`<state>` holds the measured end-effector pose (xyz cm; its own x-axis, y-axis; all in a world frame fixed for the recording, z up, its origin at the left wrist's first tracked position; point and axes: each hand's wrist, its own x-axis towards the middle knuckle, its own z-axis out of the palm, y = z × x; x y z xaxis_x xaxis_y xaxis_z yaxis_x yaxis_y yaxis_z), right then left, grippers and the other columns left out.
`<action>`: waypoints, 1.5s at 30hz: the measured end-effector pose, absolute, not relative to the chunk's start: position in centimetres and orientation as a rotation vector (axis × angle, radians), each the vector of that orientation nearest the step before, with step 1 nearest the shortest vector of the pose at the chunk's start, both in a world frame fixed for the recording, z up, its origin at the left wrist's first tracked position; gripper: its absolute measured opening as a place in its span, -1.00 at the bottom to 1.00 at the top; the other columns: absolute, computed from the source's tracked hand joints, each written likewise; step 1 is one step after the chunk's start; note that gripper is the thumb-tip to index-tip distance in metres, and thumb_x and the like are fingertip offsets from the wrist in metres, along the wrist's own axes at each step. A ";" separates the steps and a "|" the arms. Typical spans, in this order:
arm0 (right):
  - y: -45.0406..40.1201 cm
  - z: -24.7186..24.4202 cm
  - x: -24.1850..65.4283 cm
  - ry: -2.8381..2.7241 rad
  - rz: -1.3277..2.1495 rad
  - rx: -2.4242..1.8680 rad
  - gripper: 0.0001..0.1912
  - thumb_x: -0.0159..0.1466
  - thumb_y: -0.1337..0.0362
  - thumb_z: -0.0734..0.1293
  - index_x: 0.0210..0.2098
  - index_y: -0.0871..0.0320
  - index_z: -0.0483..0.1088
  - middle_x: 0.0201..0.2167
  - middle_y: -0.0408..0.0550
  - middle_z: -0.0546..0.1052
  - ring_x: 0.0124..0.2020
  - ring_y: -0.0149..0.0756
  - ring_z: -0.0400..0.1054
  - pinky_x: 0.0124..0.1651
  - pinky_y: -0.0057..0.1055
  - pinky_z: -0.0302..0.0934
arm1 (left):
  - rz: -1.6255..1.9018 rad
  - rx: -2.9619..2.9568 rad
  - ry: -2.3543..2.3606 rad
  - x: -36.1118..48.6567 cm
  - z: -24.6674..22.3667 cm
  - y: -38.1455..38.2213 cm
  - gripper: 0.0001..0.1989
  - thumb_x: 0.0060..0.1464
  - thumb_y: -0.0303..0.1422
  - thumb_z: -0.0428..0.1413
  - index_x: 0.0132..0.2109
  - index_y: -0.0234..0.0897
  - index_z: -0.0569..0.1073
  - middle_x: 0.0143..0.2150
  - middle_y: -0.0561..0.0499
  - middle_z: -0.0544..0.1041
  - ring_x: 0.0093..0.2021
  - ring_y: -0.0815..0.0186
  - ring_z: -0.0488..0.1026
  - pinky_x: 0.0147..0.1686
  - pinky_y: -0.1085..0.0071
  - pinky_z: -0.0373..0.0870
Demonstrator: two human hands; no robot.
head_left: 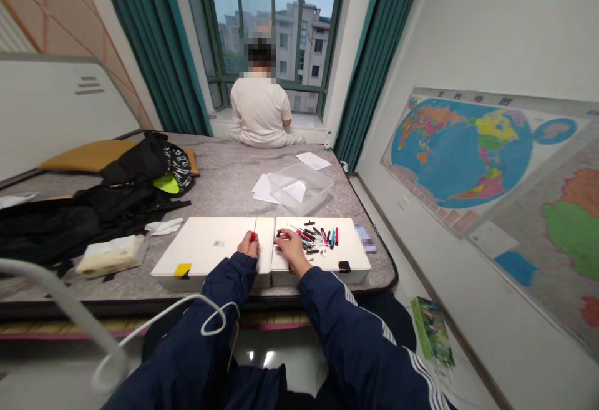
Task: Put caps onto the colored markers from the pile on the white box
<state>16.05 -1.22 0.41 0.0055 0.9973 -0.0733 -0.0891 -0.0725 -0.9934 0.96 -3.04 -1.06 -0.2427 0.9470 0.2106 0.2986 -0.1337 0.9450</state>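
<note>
Left hand [248, 245] pinching a red pen [253, 236] upright between fingertips [249, 241]; right hand [291, 251] nearer the scattered pens [314, 238] on the white box [350, 254], just left of them, fingers [279, 248] pressed on a dark cap [279, 233], pens' long axes pointing every way.

Glossy plastic markers [318, 236] lie on a smooth, matt white cardboard box [350, 249].

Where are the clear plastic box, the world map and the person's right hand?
Clear plastic box [299, 203]: head view, on its front wall.
World map [461, 154]: head view, on the blue ocean.
Right hand [294, 251]: head view, on its back.
</note>
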 end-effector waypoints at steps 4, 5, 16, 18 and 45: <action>-2.2 -0.4 12.3 -1.368 1.114 -1.270 -0.66 0.11 0.35 0.32 -0.10 0.15 0.44 -0.36 -0.09 0.50 -0.40 -0.36 0.37 -0.23 -0.35 0.35 | 1.394 1.593 1.683 0.6 -1.3 -2.9 -0.91 -0.08 -0.28 0.00 -0.43 -0.18 0.33 -0.62 0.13 0.33 -0.59 0.35 0.27 -0.54 0.46 0.25; -2.4 -0.3 12.0 -1.443 1.041 -1.276 -0.67 0.13 0.36 0.31 -0.09 0.14 0.45 -0.32 -0.07 0.51 -0.35 -0.34 0.38 -0.17 -0.35 0.34 | 1.394 1.620 1.705 0.6 -1.4 -2.8 -0.88 -0.06 -0.25 0.01 -0.42 -0.18 0.34 -0.60 0.12 0.34 -0.58 0.36 0.27 -0.52 0.46 0.25; -3.8 1.4 14.2 -1.865 0.581 -1.271 -0.79 0.19 0.40 0.23 -0.19 0.15 0.42 -0.25 -0.03 0.47 -0.19 -0.28 0.33 -0.05 -0.35 0.19 | 1.264 1.704 1.636 0.6 -1.8 -2.2 -0.67 0.01 -0.05 0.05 -0.33 -0.23 0.47 -0.57 0.08 0.43 -0.54 0.35 0.35 -0.49 0.47 0.28; -3.9 1.2 14.0 -1.829 0.602 -1.260 -0.78 0.19 0.40 0.24 -0.17 0.17 0.41 -0.26 -0.03 0.47 -0.23 -0.30 0.34 -0.08 -0.38 0.20 | 1.283 1.711 1.655 0.5 -1.8 -2.2 -0.68 0.02 -0.06 0.03 -0.36 -0.23 0.46 -0.53 0.06 0.46 -0.49 0.33 0.38 -0.45 0.46 0.31; -1.0 3.2 22.3 -2.518 0.341 -1.438 -0.82 0.20 0.26 0.36 -0.23 0.14 0.55 -0.20 0.06 0.43 -0.11 -0.19 0.30 -0.05 -0.43 0.10 | 1.334 1.427 1.397 0.0 -3.3 -1.0 -0.80 -0.13 -0.32 0.02 -0.31 -0.26 0.42 -0.55 -0.01 0.57 -0.42 0.17 0.56 -0.33 0.24 0.44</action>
